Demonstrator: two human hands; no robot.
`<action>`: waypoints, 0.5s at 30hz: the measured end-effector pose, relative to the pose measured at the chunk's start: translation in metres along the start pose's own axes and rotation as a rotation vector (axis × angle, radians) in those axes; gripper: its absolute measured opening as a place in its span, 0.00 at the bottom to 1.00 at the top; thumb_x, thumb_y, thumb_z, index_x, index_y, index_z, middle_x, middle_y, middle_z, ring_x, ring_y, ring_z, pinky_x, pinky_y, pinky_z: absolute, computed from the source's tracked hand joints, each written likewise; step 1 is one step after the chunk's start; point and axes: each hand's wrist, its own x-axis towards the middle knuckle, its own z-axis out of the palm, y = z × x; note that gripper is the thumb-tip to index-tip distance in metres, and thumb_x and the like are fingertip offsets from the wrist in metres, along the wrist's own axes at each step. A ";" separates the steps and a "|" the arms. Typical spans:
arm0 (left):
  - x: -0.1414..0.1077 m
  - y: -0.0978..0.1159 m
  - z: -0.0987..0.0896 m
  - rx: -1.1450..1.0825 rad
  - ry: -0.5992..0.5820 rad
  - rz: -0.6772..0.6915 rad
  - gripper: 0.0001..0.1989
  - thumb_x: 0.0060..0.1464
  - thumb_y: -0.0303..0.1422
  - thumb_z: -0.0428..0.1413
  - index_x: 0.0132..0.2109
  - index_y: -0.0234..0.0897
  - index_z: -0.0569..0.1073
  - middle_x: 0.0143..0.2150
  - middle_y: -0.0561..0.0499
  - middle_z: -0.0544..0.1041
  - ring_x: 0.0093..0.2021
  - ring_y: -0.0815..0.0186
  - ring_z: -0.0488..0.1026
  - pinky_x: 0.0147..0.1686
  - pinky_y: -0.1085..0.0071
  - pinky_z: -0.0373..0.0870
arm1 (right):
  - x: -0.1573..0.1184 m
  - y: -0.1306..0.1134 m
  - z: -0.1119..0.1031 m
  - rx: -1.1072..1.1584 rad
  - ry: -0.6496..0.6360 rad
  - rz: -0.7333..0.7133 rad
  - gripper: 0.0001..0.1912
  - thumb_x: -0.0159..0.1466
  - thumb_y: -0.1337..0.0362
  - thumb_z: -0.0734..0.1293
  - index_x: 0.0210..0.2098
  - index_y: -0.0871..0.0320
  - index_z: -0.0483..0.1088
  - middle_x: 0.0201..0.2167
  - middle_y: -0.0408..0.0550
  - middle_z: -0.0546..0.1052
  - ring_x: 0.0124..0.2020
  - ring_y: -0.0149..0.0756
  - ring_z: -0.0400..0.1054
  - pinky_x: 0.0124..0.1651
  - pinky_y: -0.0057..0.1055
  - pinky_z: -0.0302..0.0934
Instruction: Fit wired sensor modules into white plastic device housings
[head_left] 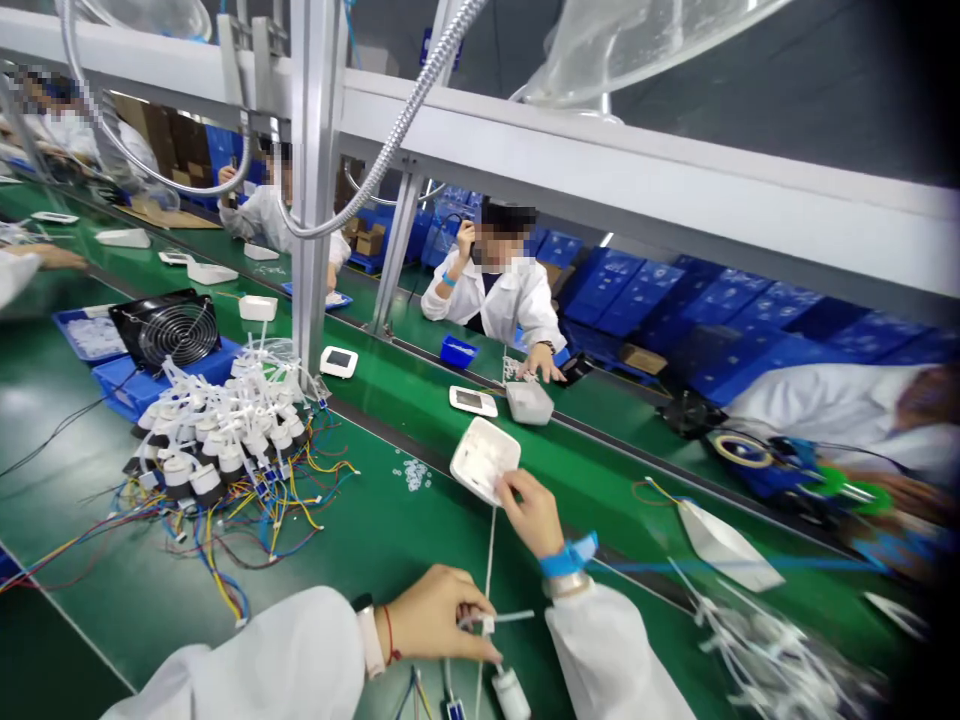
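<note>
My right hand [531,508] grips the near edge of a white plastic housing [486,458], its hollow side showing, over the inner edge of the green conveyor. Lower down, my left hand [435,612] pinches a thin translucent tube [514,616] with a small white fitting on it. Just below those fingertips is a small white cylinder [511,692]; whether it is joined to the tube I cannot tell. Coloured wires [417,690] and a blue connector [454,710] lie by it. Small clear rings [415,474] are scattered left of the housing.
A heap of white-and-black cylinders [217,440] with tubes and wires covers the left bench, beside a black fan [166,330]. Housings ride the conveyor [390,400]. Bagged tubing [772,650] lies right. A metal post [309,200] stands ahead; co-workers [491,290] sit opposite.
</note>
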 end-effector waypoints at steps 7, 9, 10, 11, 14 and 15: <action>-0.012 0.032 -0.010 0.368 -0.014 0.271 0.09 0.54 0.35 0.54 0.40 0.36 0.74 0.38 0.48 0.74 0.39 0.66 0.71 0.41 0.72 0.65 | -0.132 -0.004 -0.032 0.041 0.021 0.087 0.10 0.62 0.61 0.59 0.27 0.56 0.65 0.27 0.49 0.70 0.29 0.38 0.65 0.34 0.34 0.60; -0.017 0.049 -0.014 0.507 -0.064 0.344 0.11 0.57 0.37 0.51 0.42 0.36 0.72 0.35 0.49 0.75 0.36 0.65 0.71 0.39 0.71 0.65 | -0.143 -0.009 -0.031 0.039 -0.015 0.081 0.10 0.62 0.61 0.58 0.27 0.55 0.65 0.27 0.49 0.70 0.30 0.38 0.65 0.34 0.35 0.61; -0.018 0.059 -0.016 0.585 -0.088 0.376 0.11 0.58 0.37 0.50 0.42 0.35 0.71 0.33 0.49 0.75 0.34 0.65 0.71 0.37 0.70 0.64 | -0.145 -0.013 -0.030 0.040 -0.034 0.072 0.10 0.62 0.61 0.58 0.26 0.55 0.66 0.27 0.49 0.70 0.30 0.38 0.64 0.34 0.35 0.61; -0.020 0.069 -0.019 0.664 -0.112 0.408 0.10 0.58 0.36 0.50 0.41 0.35 0.71 0.31 0.50 0.74 0.32 0.65 0.71 0.35 0.70 0.64 | -0.145 -0.016 -0.028 0.042 -0.052 0.059 0.11 0.62 0.62 0.58 0.26 0.55 0.66 0.27 0.49 0.69 0.30 0.38 0.64 0.34 0.35 0.61; -0.022 0.098 -0.028 0.869 -0.175 0.488 0.07 0.55 0.32 0.51 0.32 0.34 0.71 0.28 0.50 0.72 0.31 0.64 0.69 0.32 0.69 0.62 | -0.140 -0.024 -0.022 0.058 -0.097 0.018 0.12 0.63 0.62 0.57 0.25 0.55 0.66 0.28 0.49 0.70 0.32 0.38 0.65 0.35 0.35 0.62; -0.022 0.107 -0.031 0.922 -0.184 0.503 0.07 0.54 0.30 0.53 0.29 0.34 0.70 0.29 0.49 0.72 0.33 0.63 0.68 0.33 0.68 0.61 | -0.138 -0.026 -0.022 0.070 -0.106 0.008 0.12 0.63 0.62 0.57 0.26 0.55 0.67 0.29 0.50 0.71 0.33 0.39 0.65 0.37 0.36 0.62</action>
